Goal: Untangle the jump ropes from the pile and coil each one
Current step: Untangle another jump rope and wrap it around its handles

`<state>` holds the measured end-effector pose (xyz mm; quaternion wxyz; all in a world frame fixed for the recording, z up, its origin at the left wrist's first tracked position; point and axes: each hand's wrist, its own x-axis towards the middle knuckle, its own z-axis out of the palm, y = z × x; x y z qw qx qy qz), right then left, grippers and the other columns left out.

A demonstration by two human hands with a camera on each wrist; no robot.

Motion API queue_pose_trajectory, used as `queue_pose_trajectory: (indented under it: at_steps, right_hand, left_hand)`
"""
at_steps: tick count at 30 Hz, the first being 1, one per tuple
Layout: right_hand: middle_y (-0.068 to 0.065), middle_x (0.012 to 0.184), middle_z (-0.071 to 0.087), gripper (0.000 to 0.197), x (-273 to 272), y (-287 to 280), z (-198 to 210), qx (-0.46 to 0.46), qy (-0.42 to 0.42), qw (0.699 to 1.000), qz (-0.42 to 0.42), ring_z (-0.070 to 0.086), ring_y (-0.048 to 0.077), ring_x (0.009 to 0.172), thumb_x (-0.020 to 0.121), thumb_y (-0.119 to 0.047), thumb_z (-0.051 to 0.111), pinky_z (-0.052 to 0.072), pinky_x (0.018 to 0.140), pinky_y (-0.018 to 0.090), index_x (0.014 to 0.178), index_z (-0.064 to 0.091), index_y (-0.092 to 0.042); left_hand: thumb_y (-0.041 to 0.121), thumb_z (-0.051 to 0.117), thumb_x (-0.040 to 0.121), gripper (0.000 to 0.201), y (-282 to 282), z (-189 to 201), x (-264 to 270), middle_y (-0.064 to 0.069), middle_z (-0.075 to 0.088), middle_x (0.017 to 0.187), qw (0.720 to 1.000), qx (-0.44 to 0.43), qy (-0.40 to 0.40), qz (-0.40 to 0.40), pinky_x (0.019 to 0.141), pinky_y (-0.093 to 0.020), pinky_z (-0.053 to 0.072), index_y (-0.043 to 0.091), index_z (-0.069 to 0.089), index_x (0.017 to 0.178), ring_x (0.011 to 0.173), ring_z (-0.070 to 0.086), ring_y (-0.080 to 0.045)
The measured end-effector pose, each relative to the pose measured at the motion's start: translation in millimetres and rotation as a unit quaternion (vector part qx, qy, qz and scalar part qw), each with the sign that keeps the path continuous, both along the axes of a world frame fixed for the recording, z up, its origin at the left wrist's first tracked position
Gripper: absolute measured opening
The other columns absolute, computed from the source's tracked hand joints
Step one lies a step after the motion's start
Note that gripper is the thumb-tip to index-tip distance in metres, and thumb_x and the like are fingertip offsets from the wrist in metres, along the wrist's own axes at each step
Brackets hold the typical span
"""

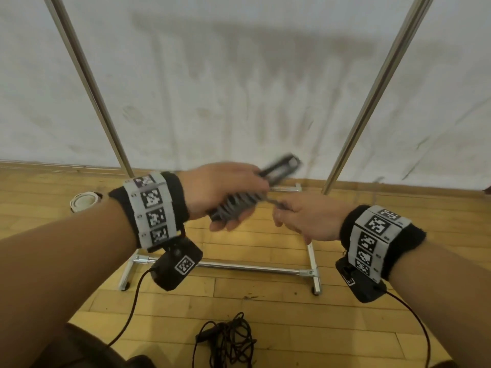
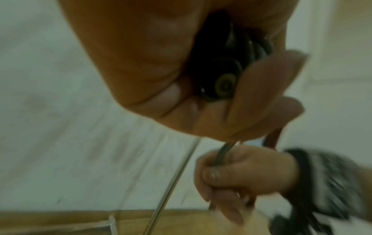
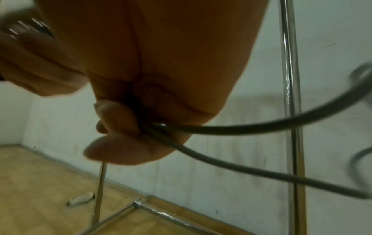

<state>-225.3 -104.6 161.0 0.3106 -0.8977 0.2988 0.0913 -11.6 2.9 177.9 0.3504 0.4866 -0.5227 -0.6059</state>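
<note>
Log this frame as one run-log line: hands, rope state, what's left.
left hand: grips jump rope handles with cord wound round | right hand: pinches loose cord, winding | tangled pile: on floor, not yet coiled

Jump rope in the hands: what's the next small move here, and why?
Probably one more wrap: the left hand grips the handles with rope coils already around them, while the right hand pinches the loose rope, which trails off in a loop. The tangled pile on the floor can wait until this rope is finished.
</note>
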Motion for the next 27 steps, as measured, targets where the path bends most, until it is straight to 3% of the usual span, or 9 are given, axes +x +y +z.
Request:
queue_pose_trajectory:
  at_steps: [2, 5, 8, 10, 15, 18, 22, 25, 27]
  right_hand:
    - [-0.004, 0.086, 0.065, 0.017, -0.2, -1.2, -4.3, -0.018, 0.040, 0.999, 0.028, 0.064, 0.014, 0.071, 0.106, -0.036, 0.050, 0.056, 0.062, 0.027, 0.103, 0.064, -0.027]
    - [-0.009, 0.089, 0.065, 0.016, 3.2, 0.2, -1.2, -0.054, 0.080, 0.994, 0.054, 0.068, 0.018, 0.077, 0.104, -0.035, 0.052, 0.057, 0.071, 0.034, 0.100, 0.067, -0.028]
    - [-0.010, 0.090, 0.064, 0.018, 9.0, 1.1, 11.3, -0.116, 0.063, 0.989, 0.065, 0.060, 0.009, 0.081, 0.103, -0.035, 0.054, 0.048, 0.072, 0.031, 0.100, 0.069, -0.025]
    - [-0.011, 0.087, 0.060, 0.018, 11.6, 3.7, 20.1, -0.151, 0.024, 0.986, 0.060, 0.055, 0.008, 0.080, 0.102, -0.035, 0.054, 0.044, 0.069, 0.028, 0.099, 0.068, -0.024]
    - [-0.004, 0.081, 0.059, 0.024, 11.2, 19.1, 35.4, -0.133, -0.065, 0.989, 0.023, 0.053, 0.011, 0.071, 0.106, -0.036, 0.048, 0.041, 0.062, 0.028, 0.100, 0.063, -0.019]
    - [0.004, 0.087, 0.063, 0.025, 8.9, 22.6, 36.9, -0.092, -0.084, 0.992, -0.003, 0.056, 0.017, 0.075, 0.107, -0.036, 0.045, 0.046, 0.066, 0.032, 0.105, 0.063, -0.019]
    - [0.000, 0.076, 0.057, 0.024, 3.4, 22.7, 31.5, 0.009, -0.095, 0.994, -0.045, 0.053, 0.017, 0.064, 0.108, -0.033, 0.042, 0.057, 0.063, 0.040, 0.106, 0.063, -0.022]
    - [-0.002, 0.073, 0.053, 0.023, 2.2, 17.2, 28.3, 0.023, -0.109, 0.992, -0.061, 0.050, 0.014, 0.062, 0.108, -0.031, 0.043, 0.055, 0.060, 0.036, 0.104, 0.063, -0.022]
    - [-0.005, 0.071, 0.053, 0.022, 1.4, 14.4, 25.9, 0.018, -0.101, 0.994, -0.042, 0.050, 0.007, 0.059, 0.108, -0.031, 0.044, 0.053, 0.057, 0.029, 0.103, 0.064, -0.024]
  left_hand:
    - [0.050, 0.070, 0.095, 0.008, 8.1, -1.7, -26.3, -0.001, 0.070, 0.075, 0.976, 0.042, -0.171, -0.126, 0.045, -0.027, 0.053, 0.045, 0.066, 0.099, 0.058, 0.067, -0.019]
    - [0.051, 0.066, 0.097, 0.020, 11.4, -20.8, -62.4, 0.000, 0.074, 0.081, 0.880, 0.082, -0.417, -0.213, 0.047, -0.022, 0.053, 0.035, 0.057, 0.105, 0.054, 0.067, -0.009]
    - [0.048, 0.062, 0.099, 0.039, 5.5, -35.4, -67.0, -0.002, 0.072, 0.081, 0.819, 0.087, -0.539, -0.178, 0.040, -0.020, 0.049, 0.023, 0.051, 0.127, 0.044, 0.063, -0.009]
    - [0.040, 0.059, 0.101, 0.040, -1.5, -39.2, -53.8, -0.001, 0.069, 0.083, 0.824, 0.082, -0.550, -0.107, 0.042, -0.022, 0.053, 0.026, 0.048, 0.137, 0.047, 0.065, -0.010]
    - [0.030, 0.056, 0.105, 0.012, -19.7, -35.9, -7.0, -0.009, 0.071, 0.090, 0.927, 0.086, -0.332, 0.153, 0.053, -0.030, 0.057, 0.030, 0.056, 0.117, 0.063, 0.073, -0.017]
    - [0.028, 0.062, 0.102, 0.015, -20.2, -28.7, 8.2, -0.010, 0.066, 0.081, 0.969, 0.078, -0.129, 0.196, 0.047, -0.031, 0.050, 0.020, 0.058, 0.114, 0.060, 0.065, -0.021]
    - [0.034, 0.078, 0.082, 0.037, -14.8, -11.4, 14.6, -0.008, 0.061, 0.075, 0.980, 0.069, 0.099, 0.159, 0.039, -0.025, 0.042, 0.016, 0.062, 0.111, 0.055, 0.056, -0.021]
    - [0.062, 0.075, 0.085, 0.047, -12.4, -2.4, 13.3, -0.007, 0.059, 0.072, 0.983, 0.054, 0.115, 0.133, 0.038, -0.023, 0.042, 0.019, 0.068, 0.102, 0.051, 0.055, -0.020]
    - [0.062, 0.068, 0.092, 0.043, -11.4, -2.2, 10.5, -0.007, 0.058, 0.069, 0.983, 0.044, 0.108, 0.138, 0.037, -0.023, 0.042, 0.019, 0.070, 0.099, 0.049, 0.054, -0.021]
